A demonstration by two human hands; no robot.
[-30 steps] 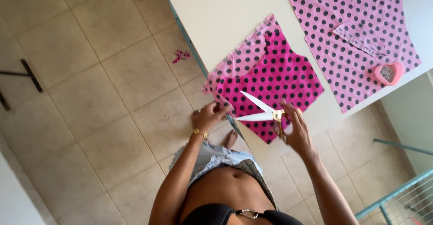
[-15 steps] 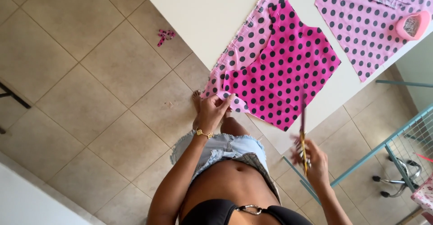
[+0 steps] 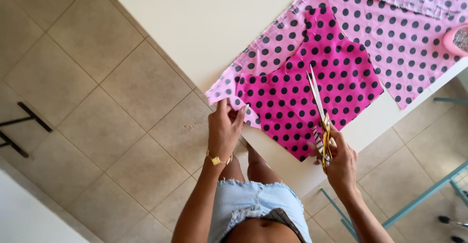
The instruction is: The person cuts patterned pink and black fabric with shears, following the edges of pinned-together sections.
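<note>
A dark pink piece of fabric with black dots (image 3: 312,92) lies on a lighter pink dotted fabric (image 3: 263,60) at the corner of a white table (image 3: 209,23). My left hand (image 3: 225,126) pinches the hanging corner of the light pink fabric at the table's edge. My right hand (image 3: 339,162) grips gold-handled scissors (image 3: 319,118); the blades are together and point away from me over the dark pink piece.
More light pink dotted fabric (image 3: 404,33) covers the table's right side, with a pink dish (image 3: 457,39) at its far right. The floor is beige tile (image 3: 97,101). A teal metal frame (image 3: 414,199) stands at the lower right.
My right hand has brought the scissors up from beside the table onto the dark pink piece. My left hand has stayed at the fabric's corner. The view has shifted closer to the fabric.
</note>
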